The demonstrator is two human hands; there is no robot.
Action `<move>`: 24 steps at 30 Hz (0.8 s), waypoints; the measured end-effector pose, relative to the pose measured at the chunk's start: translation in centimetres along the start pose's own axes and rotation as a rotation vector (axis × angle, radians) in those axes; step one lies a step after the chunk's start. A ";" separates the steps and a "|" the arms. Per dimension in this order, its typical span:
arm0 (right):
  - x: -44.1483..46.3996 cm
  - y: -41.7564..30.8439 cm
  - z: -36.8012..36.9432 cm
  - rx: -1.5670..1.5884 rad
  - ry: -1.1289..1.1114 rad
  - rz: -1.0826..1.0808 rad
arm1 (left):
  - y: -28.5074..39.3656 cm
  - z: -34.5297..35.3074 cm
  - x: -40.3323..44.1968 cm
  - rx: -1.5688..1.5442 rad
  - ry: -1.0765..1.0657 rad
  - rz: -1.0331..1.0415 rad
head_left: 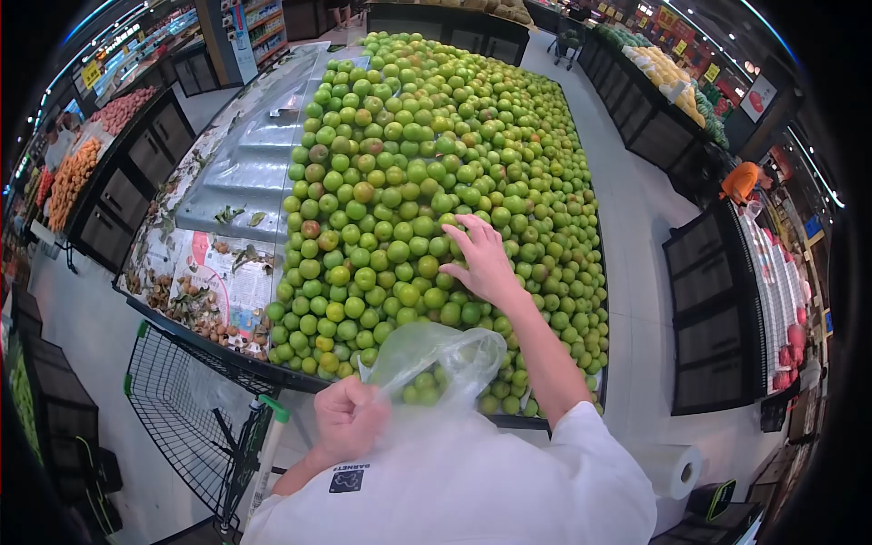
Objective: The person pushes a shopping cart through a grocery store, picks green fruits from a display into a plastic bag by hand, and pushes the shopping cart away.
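A wide heap of small round green fruits, some with a reddish tinge, slopes up in front of me. My right hand reaches over the middle of the heap, thumb and fingers spread apart, palm turned down to the left. It is close above the fruits or touching them; I cannot tell which. At the near edge, my left hand is closed on the rim of a clear plastic bag. The bag's mouth gapes toward the heap. Green fruits show through its film, but whether they lie inside or behind is unclear.
A green-handled shopping cart stands at lower left. Left of the heap, newspaper carries dry leaves and brown scraps beside a grey plastic tray. A roll of bags is at lower right. Other produce stands flank the aisles.
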State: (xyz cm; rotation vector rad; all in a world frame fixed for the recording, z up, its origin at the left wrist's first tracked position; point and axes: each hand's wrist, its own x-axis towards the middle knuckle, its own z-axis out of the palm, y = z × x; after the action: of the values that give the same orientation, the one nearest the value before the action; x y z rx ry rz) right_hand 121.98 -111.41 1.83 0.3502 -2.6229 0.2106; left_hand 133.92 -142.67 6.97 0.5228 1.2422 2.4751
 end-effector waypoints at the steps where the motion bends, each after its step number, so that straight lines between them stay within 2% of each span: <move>1: 0.0 -1.0 -1.5 0.169 0.090 0.067 | 0.0 -0.1 0.1 0.021 -0.003 0.007; 2: -0.2 -2.0 -3.1 0.339 0.178 0.135 | 0.0 -0.1 0.1 0.022 -0.005 0.008; 3: -0.7 -3.1 -4.6 0.338 0.180 0.136 | -0.1 -0.2 0.1 0.004 0.008 0.008; 5: -2.3 -5.4 -7.7 0.843 0.226 0.288 | -0.3 -0.2 0.2 -0.015 0.018 0.008; 7: -3.6 -8.4 -10.6 0.897 0.265 0.017 | -0.3 -0.2 0.3 -0.013 0.028 -0.001; 9: -4.5 -11.0 -11.3 0.996 0.061 -0.214 | -0.4 0.0 0.5 -0.028 0.023 -0.004; 10: -4.9 -12.1 -10.9 0.995 0.065 -0.210 | -0.4 0.0 0.6 -0.043 0.018 -0.007; 12: -5.3 -13.7 -9.6 0.775 -0.271 -0.275 | -0.6 0.0 0.6 -0.020 -0.024 -0.001; 13: -5.8 -14.0 -8.2 0.775 -0.267 -0.273 | -0.6 0.0 0.6 0.003 -0.060 0.007; 15: -7.1 -13.6 -4.2 0.571 -0.597 -0.059 | -0.7 0.0 0.4 -0.017 -0.070 0.003; 19: -8.7 -12.9 -0.6 0.523 -0.568 0.070 | -0.4 -0.3 0.1 -0.025 -0.084 0.000; 21: -8.7 -12.5 -0.5 0.373 -0.377 -0.126 | -0.5 -0.1 0.0 -0.012 -0.062 0.009; 24: -8.0 -12.6 -1.3 0.343 -0.378 -0.176 | -0.6 0.0 -0.1 -0.014 -0.051 0.020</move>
State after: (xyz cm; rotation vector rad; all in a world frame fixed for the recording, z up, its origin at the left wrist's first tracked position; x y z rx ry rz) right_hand 132.88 -121.52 0.18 0.8039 -2.8988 0.5889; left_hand 134.07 -142.38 6.44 0.5934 1.2056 2.4687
